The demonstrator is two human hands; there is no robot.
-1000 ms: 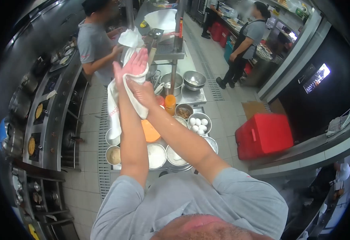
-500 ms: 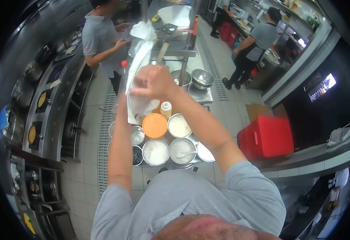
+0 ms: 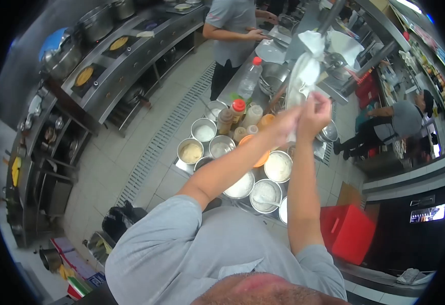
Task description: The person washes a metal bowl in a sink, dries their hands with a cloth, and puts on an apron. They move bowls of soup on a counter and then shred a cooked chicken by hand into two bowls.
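Note:
A long white cloth hangs from the metal frame above the work table and runs down to both my hands. My left hand, partly blurred, is closed on the cloth's lower part. Beside it, my right hand has curled fingers pressed against the same cloth. A short end of the cloth shows below the hands. Beneath my forearms stand round containers, among them one of white powder and another with a white scoop in it. An orange lid is partly hidden by my left forearm.
Left of my hands stand a red-capped sauce bottle, a squeeze bottle and a clear bottle. Metal bowls sit to the right. One person stands across the table, another farther right. A red box is at lower right.
The view has turned, so the table and cloth appear farther right. My left hand, hidden behind the cloth before, now shows beside my right hand. More bottles and containers are visible.

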